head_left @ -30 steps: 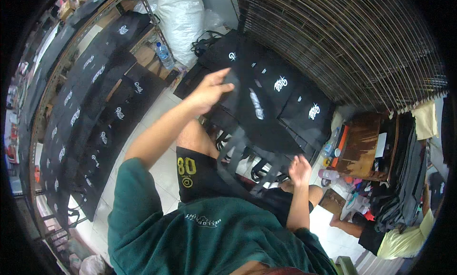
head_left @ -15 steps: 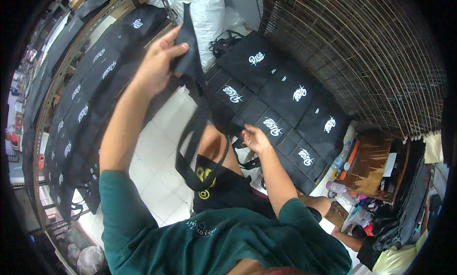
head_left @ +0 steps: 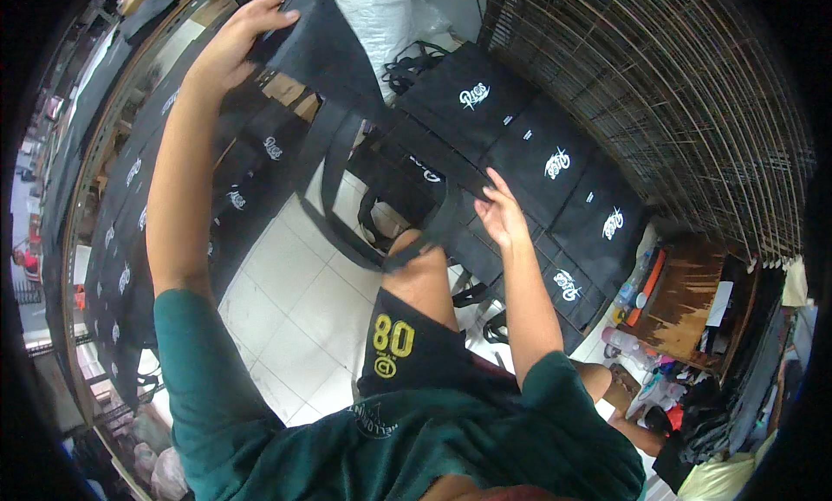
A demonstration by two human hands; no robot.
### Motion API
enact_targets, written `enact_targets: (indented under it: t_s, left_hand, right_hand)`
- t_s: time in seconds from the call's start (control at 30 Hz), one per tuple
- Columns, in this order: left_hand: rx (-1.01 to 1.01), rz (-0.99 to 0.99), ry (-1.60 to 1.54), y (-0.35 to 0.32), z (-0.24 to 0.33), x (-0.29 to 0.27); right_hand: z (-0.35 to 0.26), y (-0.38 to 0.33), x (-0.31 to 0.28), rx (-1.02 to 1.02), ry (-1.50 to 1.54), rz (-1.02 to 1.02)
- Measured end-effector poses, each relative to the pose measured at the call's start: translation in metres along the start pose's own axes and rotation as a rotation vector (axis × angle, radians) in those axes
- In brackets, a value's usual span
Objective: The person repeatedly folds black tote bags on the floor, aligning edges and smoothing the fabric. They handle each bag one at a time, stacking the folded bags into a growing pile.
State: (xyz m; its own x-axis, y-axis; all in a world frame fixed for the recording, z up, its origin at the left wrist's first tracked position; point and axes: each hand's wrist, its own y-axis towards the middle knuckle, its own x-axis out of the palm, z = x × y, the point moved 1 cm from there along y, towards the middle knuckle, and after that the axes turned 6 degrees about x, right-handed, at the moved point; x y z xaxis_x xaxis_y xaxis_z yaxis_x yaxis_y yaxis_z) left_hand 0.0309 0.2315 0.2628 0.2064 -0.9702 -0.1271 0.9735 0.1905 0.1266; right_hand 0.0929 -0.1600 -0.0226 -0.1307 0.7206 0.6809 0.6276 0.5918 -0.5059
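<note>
Wire rack (head_left: 641,94) fills the far right, its rods curving across the view. Tiled floor (head_left: 295,328), pale in colour, lies at centre-left. Rows of printed black bags (head_left: 247,167) lie along the left side, partly hidden behind the person's left forearm. Flat black bags (head_left: 572,185), also with white print, lie at far centre, just beside the rack. White sack (head_left: 377,16) stands at the far side, behind the held article. Wooden cabinet (head_left: 672,302), its brown face worn, stands on the right.

Held black bag (head_left: 321,50) hangs at far left of centre, raised and tilted; its straps (head_left: 342,241) loop downward toward the person's bare knee (head_left: 414,280).

Left hand (head_left: 238,37): grip closed, thumb and fingers pinching the bag's upper left edge. Right hand (head_left: 501,213): grip loose, fingers partly spread, fingertips at dark fabric to the right of the straps; whether it has hold of anything cannot be told. Pink bottle (head_left: 620,338) sits near the cabinet, on its near-left side.
</note>
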Motion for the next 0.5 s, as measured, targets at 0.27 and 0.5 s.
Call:
enact_targets:
  t_s: [0.27,0.5]
  left_hand:
    - [-0.156,0.116,0.554,0.02,-0.235,-0.084]
    - [-0.368,0.212,0.72,-0.011,-0.446,-0.01]
  right_hand:
    - [0.057,0.042,-0.042,0.194,-0.478,0.205]
    - [0.148,0.08,-0.128,0.341,-0.676,0.579]
